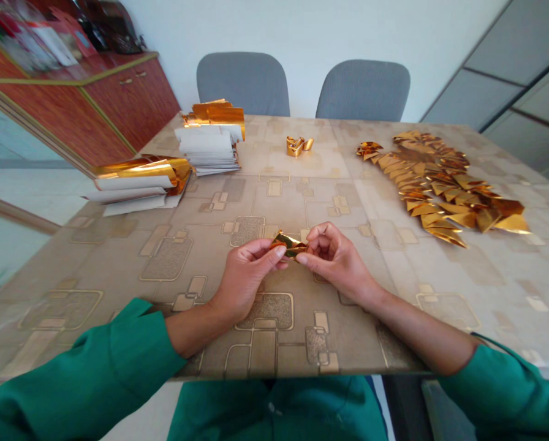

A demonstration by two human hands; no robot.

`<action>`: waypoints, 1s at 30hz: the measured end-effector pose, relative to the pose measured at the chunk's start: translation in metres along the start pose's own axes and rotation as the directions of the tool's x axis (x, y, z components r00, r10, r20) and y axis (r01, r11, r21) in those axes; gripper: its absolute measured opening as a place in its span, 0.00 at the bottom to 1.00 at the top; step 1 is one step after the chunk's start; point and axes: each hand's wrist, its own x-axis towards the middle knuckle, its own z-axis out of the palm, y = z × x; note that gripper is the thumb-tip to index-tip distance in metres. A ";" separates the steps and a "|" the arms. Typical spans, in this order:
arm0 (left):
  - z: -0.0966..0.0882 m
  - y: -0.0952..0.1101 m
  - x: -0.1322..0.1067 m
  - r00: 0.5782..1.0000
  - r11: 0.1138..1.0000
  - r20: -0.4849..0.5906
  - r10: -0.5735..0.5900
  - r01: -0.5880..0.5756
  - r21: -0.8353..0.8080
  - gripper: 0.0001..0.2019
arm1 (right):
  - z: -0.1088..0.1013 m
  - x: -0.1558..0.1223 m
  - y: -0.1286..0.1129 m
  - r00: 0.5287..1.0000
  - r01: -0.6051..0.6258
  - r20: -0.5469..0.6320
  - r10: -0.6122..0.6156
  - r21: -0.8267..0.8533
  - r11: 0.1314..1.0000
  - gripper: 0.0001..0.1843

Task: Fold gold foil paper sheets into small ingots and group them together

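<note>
Between my two hands, just above the near middle of the table, is a small folded piece of gold foil paper (289,243). My left hand (253,263) pinches its left end between thumb and fingers. At the right end, my right hand (332,254) grips it with the thumb in front and the fingers curled behind. The foil's underside is hidden by my fingers. Farther back stands a finished-looking gold foil ingot shape (295,146), apart from both hands.
On the right lies a large spread of folded gold foil pieces (433,184). Stacks of gold-and-white foil sheets (210,147) and more sheets (139,184) sit at left on the patterned table (274,202). Two grey chairs (242,82) stand behind; a wooden cabinet (127,101) is back left.
</note>
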 end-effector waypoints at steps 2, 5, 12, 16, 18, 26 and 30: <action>0.001 0.001 0.001 0.999 0.999 -0.027 0.018 -0.019 -0.046 0.08 | -0.001 -0.001 0.000 0.999 -0.037 0.007 0.037 0.018 0.999 0.16; 0.002 0.002 0.000 1.000 0.998 -0.026 0.014 -0.016 -0.068 0.08 | 0.000 -0.001 0.002 0.999 -0.037 0.008 0.037 -0.035 0.999 0.15; 0.002 -0.001 -0.001 1.000 0.998 0.016 -0.012 0.012 -0.055 0.08 | -0.001 -0.002 0.008 1.000 0.004 -0.021 -0.007 -0.159 0.987 0.14; 0.001 -0.002 -0.001 1.000 0.999 0.015 0.013 -0.012 -0.040 0.09 | -0.003 -0.001 0.004 0.999 0.044 0.007 -0.043 -0.143 0.989 0.11; 0.001 -0.002 -0.001 1.000 0.999 0.006 0.025 -0.025 -0.038 0.09 | -0.004 -0.001 0.002 0.997 0.083 0.011 -0.082 -0.130 0.988 0.13; -0.001 -0.001 -0.001 0.999 0.999 0.014 0.034 -0.034 -0.019 0.09 | -0.013 -0.002 -0.011 0.957 0.292 0.123 -0.264 -0.404 0.867 0.06; -0.003 -0.001 -0.001 0.999 0.998 0.031 0.036 -0.038 0.051 0.07 | -0.013 -0.002 -0.009 0.963 0.268 0.151 -0.223 -0.434 0.860 0.03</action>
